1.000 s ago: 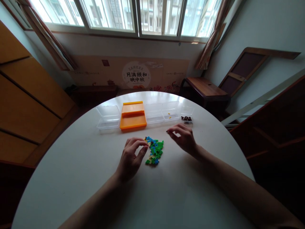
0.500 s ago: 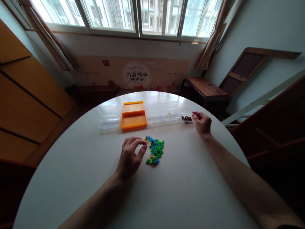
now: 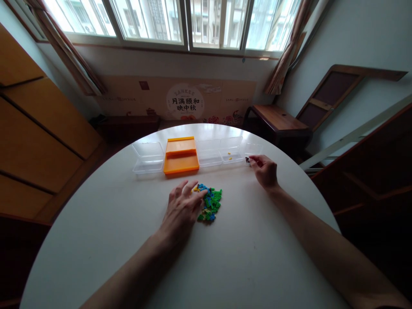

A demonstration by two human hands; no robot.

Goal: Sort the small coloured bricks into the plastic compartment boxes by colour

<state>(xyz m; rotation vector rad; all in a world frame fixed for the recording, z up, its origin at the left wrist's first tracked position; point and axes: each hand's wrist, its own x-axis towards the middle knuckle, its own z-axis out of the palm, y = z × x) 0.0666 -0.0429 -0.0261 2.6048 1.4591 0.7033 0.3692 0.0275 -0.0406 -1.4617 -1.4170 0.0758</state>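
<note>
1. The pile of small bricks (image 3: 208,202) lies near the middle of the round white table (image 3: 225,266), mostly green and blue with a few yellow and pale pieces mixed in. It is loose and unsorted.
2. Your left hand (image 3: 182,211) lies flat, fingers spread and released, its fingertips touching the near-left edge of that pile. It grips nothing that can be seen.
3. Your right hand (image 3: 264,170) is well apart from the pile, at the small clear box (image 3: 253,150) on the far right of the row. Its fingers are curled at the box's near edge, over the dark pieces (image 3: 247,160) there; you cannot tell whether it pinches one or has let go.
4. Beyond the pile stands a row of containers: a clear box on the left (image 3: 148,157), an orange box (image 3: 180,156) with its lid open, then two more clear boxes (image 3: 220,151), one holding a couple of yellow pieces (image 3: 229,156).
5. As a judgement: sorting has barely started. A few dark and yellow pieces sit in boxes, the left clear box and the orange one look unfilled, and nearly all the green and blue bricks remain in the pile.
</note>
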